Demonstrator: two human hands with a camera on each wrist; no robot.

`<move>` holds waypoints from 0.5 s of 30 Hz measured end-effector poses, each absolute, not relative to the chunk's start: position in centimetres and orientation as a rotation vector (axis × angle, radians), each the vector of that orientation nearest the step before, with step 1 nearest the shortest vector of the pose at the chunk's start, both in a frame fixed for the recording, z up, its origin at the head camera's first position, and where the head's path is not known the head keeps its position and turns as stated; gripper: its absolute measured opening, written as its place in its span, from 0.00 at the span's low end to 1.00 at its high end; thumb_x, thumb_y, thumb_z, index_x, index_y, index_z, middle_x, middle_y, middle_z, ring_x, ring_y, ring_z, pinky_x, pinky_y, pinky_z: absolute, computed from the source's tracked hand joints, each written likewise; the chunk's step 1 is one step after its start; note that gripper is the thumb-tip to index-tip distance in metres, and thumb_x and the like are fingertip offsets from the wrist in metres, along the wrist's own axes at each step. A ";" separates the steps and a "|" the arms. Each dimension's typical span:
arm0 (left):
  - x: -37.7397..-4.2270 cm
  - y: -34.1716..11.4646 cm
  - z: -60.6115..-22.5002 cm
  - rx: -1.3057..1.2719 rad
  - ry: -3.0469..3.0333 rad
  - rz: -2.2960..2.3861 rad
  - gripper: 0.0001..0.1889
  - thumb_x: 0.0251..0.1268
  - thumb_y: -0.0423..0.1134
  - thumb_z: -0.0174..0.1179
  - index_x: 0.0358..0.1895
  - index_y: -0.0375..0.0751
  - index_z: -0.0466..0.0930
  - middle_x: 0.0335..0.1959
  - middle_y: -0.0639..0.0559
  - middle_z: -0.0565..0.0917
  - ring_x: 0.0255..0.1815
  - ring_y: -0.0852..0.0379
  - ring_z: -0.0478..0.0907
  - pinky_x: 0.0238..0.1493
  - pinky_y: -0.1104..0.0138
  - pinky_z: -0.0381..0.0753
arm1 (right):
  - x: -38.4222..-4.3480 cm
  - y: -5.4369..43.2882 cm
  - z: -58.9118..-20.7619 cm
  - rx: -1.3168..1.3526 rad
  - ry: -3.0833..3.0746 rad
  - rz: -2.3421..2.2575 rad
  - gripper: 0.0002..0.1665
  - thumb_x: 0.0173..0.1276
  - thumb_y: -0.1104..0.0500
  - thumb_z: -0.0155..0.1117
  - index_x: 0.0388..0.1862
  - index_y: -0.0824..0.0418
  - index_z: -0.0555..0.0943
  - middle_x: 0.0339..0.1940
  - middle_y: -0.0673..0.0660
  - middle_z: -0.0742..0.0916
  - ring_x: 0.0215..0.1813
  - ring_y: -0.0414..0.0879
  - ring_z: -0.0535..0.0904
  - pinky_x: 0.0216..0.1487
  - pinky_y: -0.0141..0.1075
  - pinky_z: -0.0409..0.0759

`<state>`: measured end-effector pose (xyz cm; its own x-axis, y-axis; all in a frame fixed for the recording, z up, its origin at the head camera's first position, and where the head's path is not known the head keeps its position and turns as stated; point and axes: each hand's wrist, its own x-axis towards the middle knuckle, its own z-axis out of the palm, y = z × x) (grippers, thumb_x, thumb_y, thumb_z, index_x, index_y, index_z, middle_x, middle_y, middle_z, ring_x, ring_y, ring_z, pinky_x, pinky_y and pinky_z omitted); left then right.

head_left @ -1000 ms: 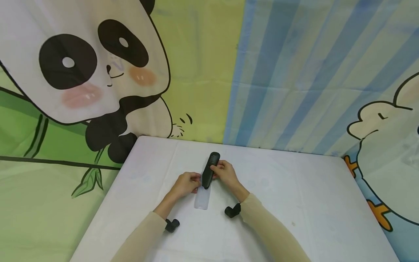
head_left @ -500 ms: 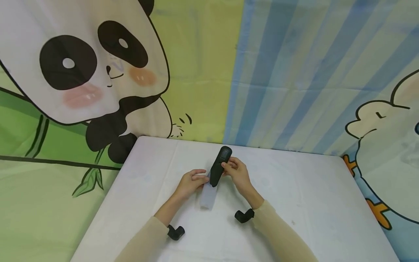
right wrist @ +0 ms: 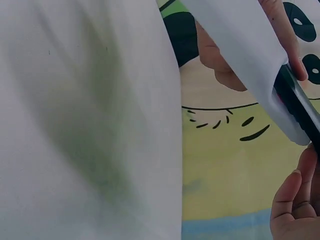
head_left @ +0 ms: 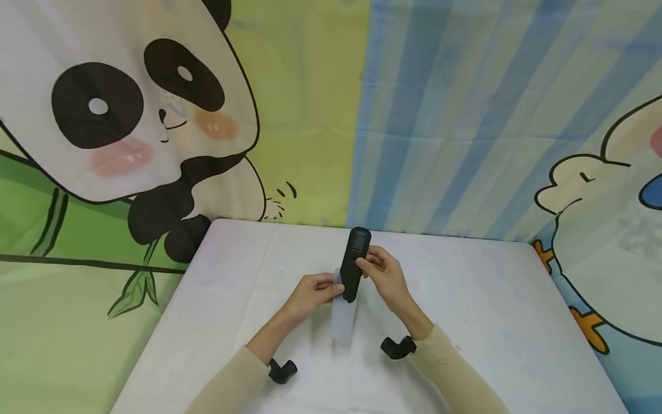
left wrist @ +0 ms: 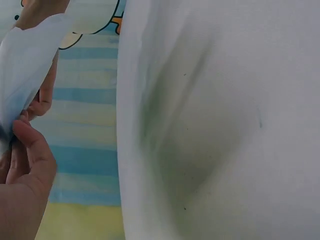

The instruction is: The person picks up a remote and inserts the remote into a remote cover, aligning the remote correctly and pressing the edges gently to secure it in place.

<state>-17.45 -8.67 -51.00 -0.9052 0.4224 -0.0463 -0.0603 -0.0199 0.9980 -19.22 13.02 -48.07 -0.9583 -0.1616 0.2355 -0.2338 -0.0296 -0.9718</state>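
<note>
Right hand: I pinch the black handheld device (head_left: 355, 259) with my right hand (head_left: 385, 277), thumb on its face, fingers behind its right edge.
Left hand: my left hand (head_left: 312, 294) holds the pale translucent sleeve (head_left: 343, 322) near its upper end, thumb and fingers drawn together on it.
Black device: tilted, its rounded end up and away from me, its narrower end down over the sleeve between my hands; I can't tell whether that tip is inside.
Pale sleeve: hangs below the device, raised above the white table (head_left: 491, 322).
Wrists: a black angled piece sits at my left cuff (head_left: 283, 371), another at my right (head_left: 397, 348).
Backdrop: a printed panda (head_left: 155, 155) to the left, blue stripes (head_left: 439, 115) right of centre.
</note>
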 end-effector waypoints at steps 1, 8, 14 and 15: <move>-17.3 -8.6 -50.8 0.394 1.934 1.991 0.19 0.70 0.38 0.65 0.56 0.27 0.80 0.46 0.41 0.87 0.48 0.52 0.85 0.50 0.60 0.83 | -19.0 13.1 -47.7 0.461 -2.166 2.149 0.20 0.72 0.64 0.65 0.59 0.71 0.77 0.42 0.63 0.85 0.36 0.46 0.80 0.38 0.35 0.81; -16.9 -8.0 -50.3 0.334 1.903 2.085 0.20 0.72 0.39 0.63 0.58 0.27 0.78 0.48 0.41 0.86 0.48 0.54 0.84 0.51 0.61 0.82 | -16.5 13.2 -43.5 0.563 -2.289 1.782 0.17 0.72 0.69 0.63 0.57 0.72 0.76 0.44 0.66 0.83 0.39 0.55 0.80 0.36 0.34 0.80; -16.6 -7.9 -50.1 0.197 1.838 2.202 0.22 0.71 0.41 0.64 0.61 0.30 0.77 0.52 0.43 0.85 0.53 0.52 0.81 0.55 0.59 0.80 | -15.4 14.0 -45.2 0.668 -2.350 1.535 0.08 0.70 0.70 0.65 0.46 0.68 0.81 0.35 0.57 0.85 0.33 0.48 0.80 0.34 0.38 0.80; -16.6 -7.9 -50.0 0.191 1.822 2.217 0.23 0.71 0.41 0.64 0.61 0.30 0.77 0.53 0.42 0.85 0.54 0.51 0.81 0.56 0.59 0.79 | -15.4 14.2 -45.7 0.692 -2.352 1.520 0.07 0.70 0.70 0.65 0.45 0.66 0.81 0.35 0.55 0.86 0.32 0.47 0.80 0.33 0.38 0.81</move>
<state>-16.56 -7.89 -50.04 -0.9563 0.2848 -0.0657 -0.1198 -0.1766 0.9770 -15.40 14.17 -45.72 -0.8540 -0.2505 0.4560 -0.5186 0.3406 -0.7842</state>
